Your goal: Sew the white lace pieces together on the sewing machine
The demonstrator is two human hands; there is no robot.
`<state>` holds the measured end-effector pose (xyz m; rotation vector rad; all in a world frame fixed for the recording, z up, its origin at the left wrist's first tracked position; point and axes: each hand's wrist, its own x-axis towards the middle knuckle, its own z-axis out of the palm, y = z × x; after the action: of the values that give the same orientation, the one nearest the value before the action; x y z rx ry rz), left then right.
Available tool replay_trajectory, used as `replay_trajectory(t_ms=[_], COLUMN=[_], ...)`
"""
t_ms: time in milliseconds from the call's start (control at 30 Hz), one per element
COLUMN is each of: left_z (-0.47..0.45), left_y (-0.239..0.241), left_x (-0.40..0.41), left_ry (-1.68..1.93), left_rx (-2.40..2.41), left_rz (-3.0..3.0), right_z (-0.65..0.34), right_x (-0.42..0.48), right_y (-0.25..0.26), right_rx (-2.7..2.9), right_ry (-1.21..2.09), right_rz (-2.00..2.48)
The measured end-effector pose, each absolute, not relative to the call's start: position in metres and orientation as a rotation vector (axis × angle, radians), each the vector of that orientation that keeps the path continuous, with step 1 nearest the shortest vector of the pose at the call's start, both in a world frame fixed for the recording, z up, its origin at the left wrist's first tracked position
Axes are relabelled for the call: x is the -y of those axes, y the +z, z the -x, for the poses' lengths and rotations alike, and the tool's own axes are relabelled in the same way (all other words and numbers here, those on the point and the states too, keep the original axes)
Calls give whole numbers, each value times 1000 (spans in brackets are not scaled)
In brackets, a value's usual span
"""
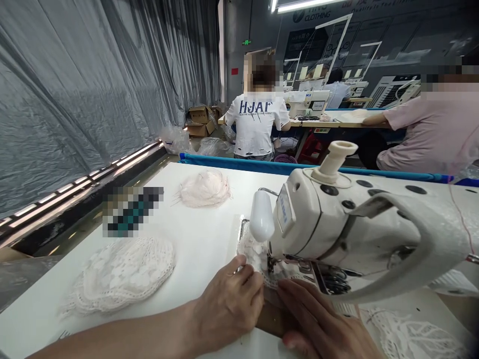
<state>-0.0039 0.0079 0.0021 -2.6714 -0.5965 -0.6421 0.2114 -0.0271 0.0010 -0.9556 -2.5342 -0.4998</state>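
White lace fabric lies under the needle area of a sewing machine. My left hand is closed at the left of the needle, thumb and fingers pinching the lace's near edge. My right hand lies to the right, fingers stretched out flat, its fingertips touching the lace just in front of the presser foot. A brown strip shows on the machine bed between both hands. The lace beneath the machine head is partly hidden.
On the white table sit a lace pile at left and a pale pink fabric pile farther back. More lace lies at lower right. A lamp hangs beside the machine head. Two people sit ahead.
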Motion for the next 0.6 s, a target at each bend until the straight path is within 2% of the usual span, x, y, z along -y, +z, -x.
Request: replay_trajectory(t_ms=[367, 600], left_z=[0, -2], left_y=[5, 14], left_x=[-14, -31], left_ry=[-672, -598], left_rx=[725, 706], left_rz=[2663, 2637], right_z=[-216, -215], right_x=[24, 22], right_y=[-11, -11], right_rx=[2461, 2322], right_ry=[-589, -507], right_rz=[1091, 1124])
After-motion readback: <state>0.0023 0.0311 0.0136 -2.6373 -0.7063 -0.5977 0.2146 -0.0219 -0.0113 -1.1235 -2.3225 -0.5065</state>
